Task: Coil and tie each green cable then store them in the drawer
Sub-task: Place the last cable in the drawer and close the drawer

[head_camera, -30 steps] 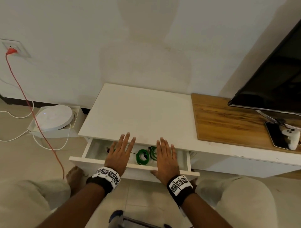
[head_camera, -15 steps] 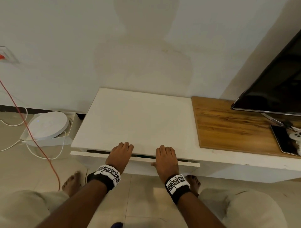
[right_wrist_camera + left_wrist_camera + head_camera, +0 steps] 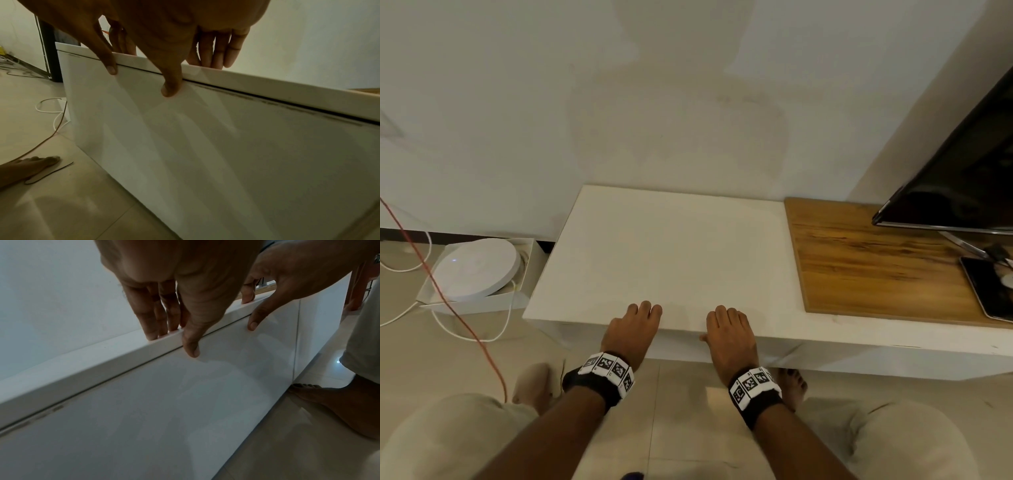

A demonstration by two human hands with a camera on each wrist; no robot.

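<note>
The white drawer front (image 3: 164,402) sits flush under the white cabinet top (image 3: 671,246), with only a thin dark seam between them. No green cable shows in any view. My left hand (image 3: 633,325) lies over the cabinet's front edge, its fingers (image 3: 152,318) straight on the top and its thumb touching the drawer front. About a hand's width to the right, my right hand (image 3: 729,334) lies the same way, fingers (image 3: 216,52) on the top and thumb on the drawer front (image 3: 226,154). Neither hand holds anything.
A wooden board (image 3: 859,267) covers the cabinet's right part, with a TV (image 3: 962,164) and a phone (image 3: 986,291) on it. On the floor at left is a round white device (image 3: 476,267) in a box, crossed by a red cord (image 3: 448,301) and white cables. My feet flank the cabinet.
The drawer, open a second ago with green coils visible inside, has slid fully shut. Both hands moved forward with it, and their fingers now rest on the cabinet edge.
</note>
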